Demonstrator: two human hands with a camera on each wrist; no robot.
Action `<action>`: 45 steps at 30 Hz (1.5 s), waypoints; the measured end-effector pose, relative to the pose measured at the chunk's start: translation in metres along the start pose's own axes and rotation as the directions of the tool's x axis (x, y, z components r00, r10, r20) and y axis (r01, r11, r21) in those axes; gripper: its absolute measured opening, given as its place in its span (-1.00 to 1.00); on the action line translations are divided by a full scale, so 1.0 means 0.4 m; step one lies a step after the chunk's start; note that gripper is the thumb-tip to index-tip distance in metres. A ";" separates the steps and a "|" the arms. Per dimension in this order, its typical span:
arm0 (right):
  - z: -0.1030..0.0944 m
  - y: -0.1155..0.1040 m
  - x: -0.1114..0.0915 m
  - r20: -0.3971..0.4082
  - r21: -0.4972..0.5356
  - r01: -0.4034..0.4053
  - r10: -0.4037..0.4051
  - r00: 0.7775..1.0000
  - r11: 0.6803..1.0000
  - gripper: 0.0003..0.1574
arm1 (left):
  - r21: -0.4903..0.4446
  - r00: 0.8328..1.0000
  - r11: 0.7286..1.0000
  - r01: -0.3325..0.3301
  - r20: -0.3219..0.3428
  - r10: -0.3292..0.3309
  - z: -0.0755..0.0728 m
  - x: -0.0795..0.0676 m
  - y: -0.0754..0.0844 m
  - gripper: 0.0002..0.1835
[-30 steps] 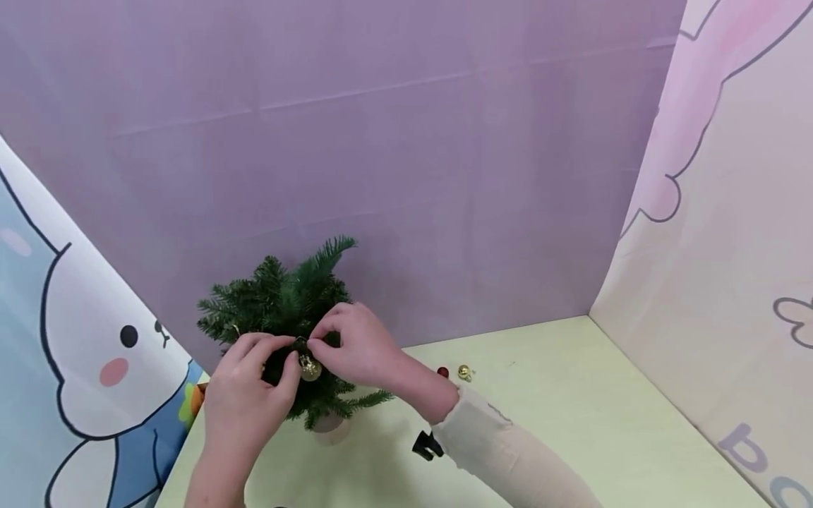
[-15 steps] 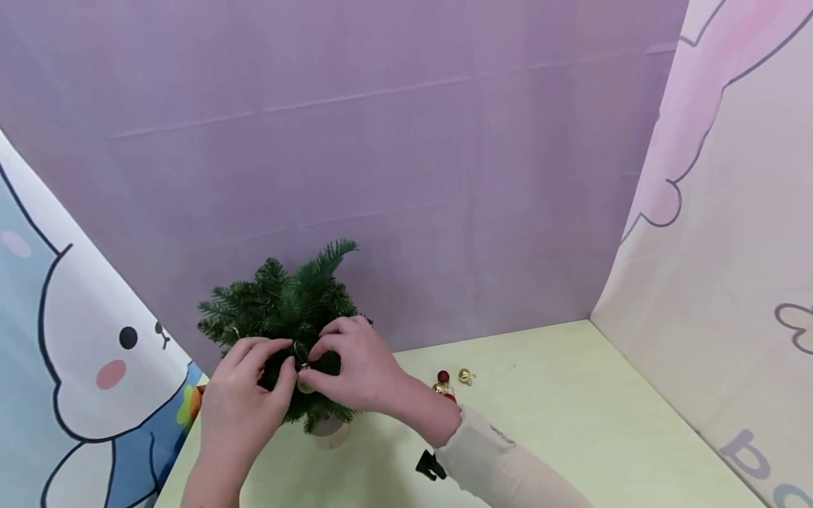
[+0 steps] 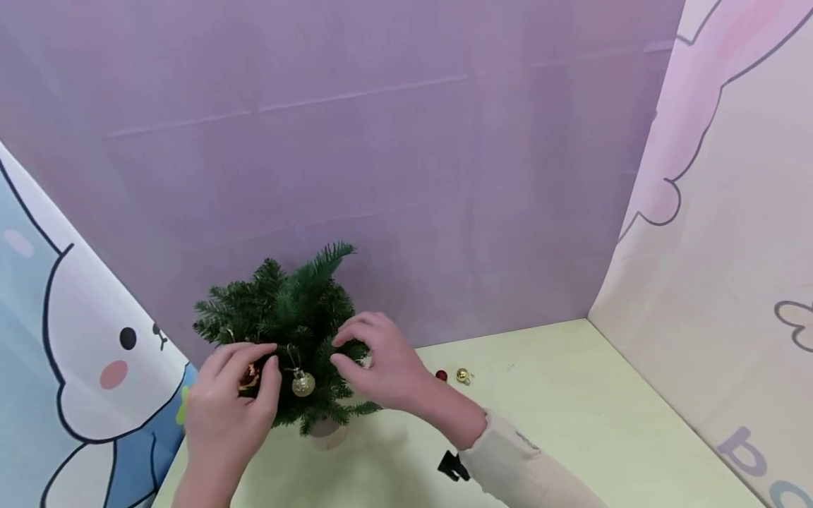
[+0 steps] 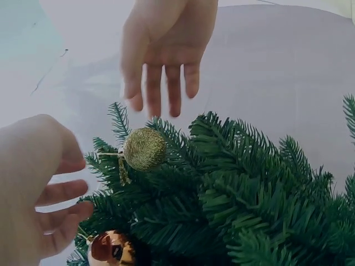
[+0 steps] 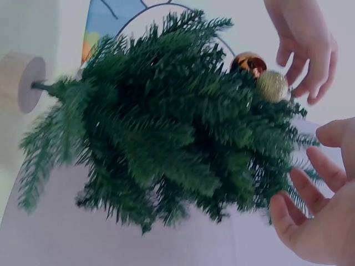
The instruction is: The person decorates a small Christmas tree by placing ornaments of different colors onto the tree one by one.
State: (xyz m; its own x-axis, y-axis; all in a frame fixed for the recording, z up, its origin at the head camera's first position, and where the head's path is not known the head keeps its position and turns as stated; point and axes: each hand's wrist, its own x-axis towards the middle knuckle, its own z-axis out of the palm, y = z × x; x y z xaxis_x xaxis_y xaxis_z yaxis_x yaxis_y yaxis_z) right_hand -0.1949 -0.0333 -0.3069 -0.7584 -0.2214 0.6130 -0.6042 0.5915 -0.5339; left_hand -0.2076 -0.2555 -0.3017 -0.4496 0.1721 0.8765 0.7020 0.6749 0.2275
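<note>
A small artificial Christmas tree [image 3: 279,303] stands on a round wooden base [image 5: 22,83]. On its front hangs a glittery gold bauble [image 3: 303,384] by a thin loop. Left of that, a shiny copper-coloured bauble [image 4: 113,249] is partly covered by my left hand [image 3: 231,402] in the head view. That hand's fingers are relaxed, with a gap between thumb and fingertips, beside the gold bauble. At the tree's right side, my right hand [image 3: 387,367] has its fingers spread and holds nothing. In the right wrist view both hands are apart from the gold bauble.
On the pale table [image 3: 546,402], a small red bauble [image 3: 441,375] and a shiny gold bauble [image 3: 463,375] lie beyond my right forearm. A purple backdrop [image 3: 444,176] rises behind the tree. Printed panels flank both sides, the rabbit panel [image 3: 89,339] close to the tree's left.
My right hand has let go of the glittery gold bauble and drawn back to the right. My left hand has moved slightly left, away from the loop. The bauble now hangs freely.
</note>
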 end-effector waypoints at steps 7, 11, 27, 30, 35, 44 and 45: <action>-0.011 0.074 -0.029 0.036 0.072 -0.083 0.080 0.996 0.994 -0.87 | -0.011 0.976 1.000 -0.002 -0.220 -0.001 -0.012 -0.001 -0.030 -0.71; -0.019 0.134 -0.038 0.057 0.099 -0.121 0.116 0.992 0.988 -0.87 | -0.013 0.982 0.996 0.092 -0.166 -0.093 -0.031 0.003 -0.055 -0.61; -0.064 0.391 -0.078 0.114 0.005 -0.318 0.316 0.942 0.948 -0.90 | -0.116 0.941 0.939 0.324 0.140 -0.307 -0.042 0.009 -0.072 -0.38; -0.056 0.440 -0.091 0.142 -0.049 -0.333 0.337 0.931 0.942 -0.88 | -0.120 0.936 0.934 0.337 0.148 -0.319 -0.039 0.007 -0.072 -0.39; -0.048 0.514 -0.117 0.184 -0.159 -0.358 0.384 0.905 0.920 -0.88 | -0.120 0.933 0.930 0.346 0.150 -0.328 -0.033 0.006 -0.071 -0.39; -0.037 0.614 -0.166 0.253 -0.348 -0.394 0.490 0.834 0.851 -0.94 | -0.088 0.924 0.930 0.358 0.177 -0.339 -0.033 0.000 -0.064 -0.37; -0.037 0.622 -0.171 0.259 -0.365 -0.398 0.502 0.825 0.842 -0.94 | -0.086 0.923 0.929 0.360 0.179 -0.340 -0.032 -0.001 -0.063 -0.36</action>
State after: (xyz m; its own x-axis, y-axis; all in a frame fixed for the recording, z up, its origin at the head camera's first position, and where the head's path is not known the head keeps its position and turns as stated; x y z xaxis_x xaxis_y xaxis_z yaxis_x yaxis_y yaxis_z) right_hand -0.2897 0.1404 -0.4731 -0.9925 -0.0862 0.0871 -0.1177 0.8691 -0.4805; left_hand -0.2182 -0.2819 -0.3023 -0.7531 0.0579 0.6554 0.5383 0.6269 0.5632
